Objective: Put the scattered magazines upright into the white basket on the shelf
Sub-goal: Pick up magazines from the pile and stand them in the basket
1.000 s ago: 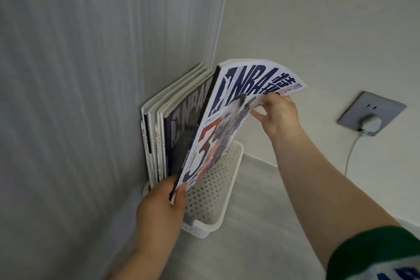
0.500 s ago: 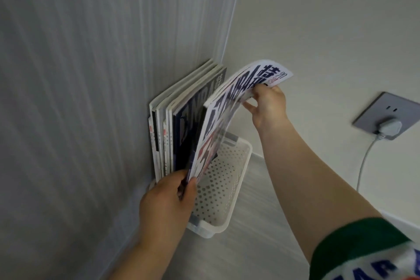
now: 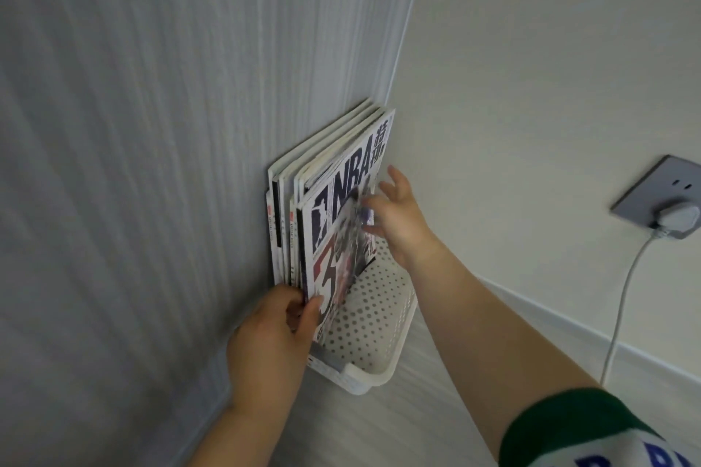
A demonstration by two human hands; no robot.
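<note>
One magazine (image 3: 343,227) now stands upright against the stack (image 3: 286,197) in the basket (image 3: 373,377), no longer tilted. Left hand (image 3: 269,345) pinches its lower corner; right hand (image 3: 398,218) has released the top, fingers spread.

Socket: grey square wall socket plate (image 3: 645,189) — on the plain cream wall (image 3: 531,68).
Plug: white plug (image 3: 679,219) seated in it (grey cable (image 3: 622,299) hanging below).
Left wall: pale grey vertically streaked panel (image 3: 132,125).
</note>
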